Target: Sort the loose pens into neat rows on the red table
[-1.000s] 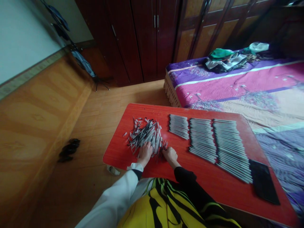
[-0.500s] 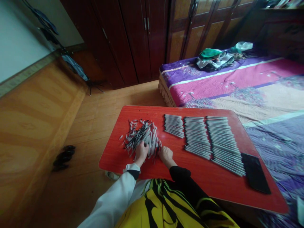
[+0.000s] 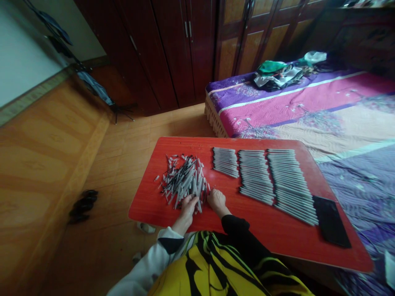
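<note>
Three pen rows [image 3: 255, 176] on desk [image 3: 145, 201] apparently done; loose parts [image 3: 185, 177] remain. Your left fingers [image 3: 190, 199] curl at parts, right fingers [image 3: 212, 195] bunch beside; grip on anything: cannot tell.

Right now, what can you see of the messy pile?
The messy pile is a loose heap of thin, plastic-looking sticks, whitish and black, lying at many angles. Small bits lie along its far and left edges. It's on the red table, left hand at its near edge, right hand by its right.
</note>
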`<state>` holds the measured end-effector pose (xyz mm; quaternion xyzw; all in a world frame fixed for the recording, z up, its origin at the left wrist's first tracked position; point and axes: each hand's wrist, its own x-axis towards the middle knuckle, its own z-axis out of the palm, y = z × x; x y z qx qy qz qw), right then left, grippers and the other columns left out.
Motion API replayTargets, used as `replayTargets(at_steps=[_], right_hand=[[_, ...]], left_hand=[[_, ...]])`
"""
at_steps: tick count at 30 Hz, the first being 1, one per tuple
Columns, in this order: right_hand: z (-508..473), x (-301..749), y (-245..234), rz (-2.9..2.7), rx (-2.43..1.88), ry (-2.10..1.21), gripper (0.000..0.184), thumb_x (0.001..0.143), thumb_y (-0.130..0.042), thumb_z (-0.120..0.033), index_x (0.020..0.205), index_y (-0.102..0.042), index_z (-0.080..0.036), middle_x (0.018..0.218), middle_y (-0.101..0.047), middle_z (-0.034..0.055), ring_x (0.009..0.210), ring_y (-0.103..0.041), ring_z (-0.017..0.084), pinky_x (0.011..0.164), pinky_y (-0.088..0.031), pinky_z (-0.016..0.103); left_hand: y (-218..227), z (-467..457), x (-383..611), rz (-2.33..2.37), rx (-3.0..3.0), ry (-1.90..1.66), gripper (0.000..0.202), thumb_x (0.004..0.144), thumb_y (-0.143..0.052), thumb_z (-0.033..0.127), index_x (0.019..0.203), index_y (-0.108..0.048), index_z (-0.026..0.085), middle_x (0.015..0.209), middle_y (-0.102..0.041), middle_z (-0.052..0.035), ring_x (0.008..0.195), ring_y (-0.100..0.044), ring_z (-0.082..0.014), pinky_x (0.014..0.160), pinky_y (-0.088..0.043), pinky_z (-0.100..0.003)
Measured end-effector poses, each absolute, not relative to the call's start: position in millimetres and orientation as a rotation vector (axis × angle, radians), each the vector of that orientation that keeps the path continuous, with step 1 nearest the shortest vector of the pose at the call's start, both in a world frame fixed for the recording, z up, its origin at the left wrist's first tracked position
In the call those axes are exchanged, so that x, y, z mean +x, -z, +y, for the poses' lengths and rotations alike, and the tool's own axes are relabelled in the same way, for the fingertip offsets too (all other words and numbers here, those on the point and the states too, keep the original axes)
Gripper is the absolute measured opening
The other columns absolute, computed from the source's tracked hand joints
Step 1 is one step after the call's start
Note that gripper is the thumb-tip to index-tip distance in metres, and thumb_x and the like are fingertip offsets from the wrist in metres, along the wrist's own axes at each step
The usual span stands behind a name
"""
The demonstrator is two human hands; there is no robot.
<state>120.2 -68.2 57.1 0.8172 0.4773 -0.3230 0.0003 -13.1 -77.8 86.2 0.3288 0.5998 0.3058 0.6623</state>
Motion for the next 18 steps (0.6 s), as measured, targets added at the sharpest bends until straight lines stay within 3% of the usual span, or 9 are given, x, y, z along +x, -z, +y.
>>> replayTargets(at_steps=[11,15,18], right_hand=[[-67,131,-54,1.332,2.891,1.261,0.024,0.069,-0.057,-0.031,0.079,-0.066,-0.011,0.090,-0.067,0.0230,0.094,-0.062,0.032,0.075,-0.046,0.037],[-80,143,-52,1.150,2.978,1.645,0.014,0.064,-0.057,-0.028,0.065,-0.062,-0.014,0.058,-0.066,0.0103,0.063,-0.065,0.021,0.055,-0.047,0.025],[-87,145,-56,1.008,3.009,2.008,0.017,0.065,-0.051,-0.025,0.071,-0.061,-0.013,0.044,-0.057,0.0026,0.041,-0.056,0.015,0.041,-0.042,0.022]], left_hand=[[-92,-75,-12,1.306,0.743,-0.792,0.025,0.061,-0.067,0.023,0.080,-0.055,0.014,0.059,-0.059,0.0029,0.038,-0.043,-0.0042,0.034,-0.026,-0.015],[-90,-77,-12,1.297,0.675,-0.834,0.024,0.059,-0.069,0.016,0.078,-0.056,0.013,0.054,-0.057,0.0048,0.037,-0.043,-0.0044,0.034,-0.027,-0.015],[-91,-76,-11,1.264,0.569,-0.851,0.021,0.062,-0.068,0.017,0.078,-0.056,0.013,0.054,-0.058,0.0040,0.037,-0.046,-0.0055,0.034,-0.027,-0.015]])
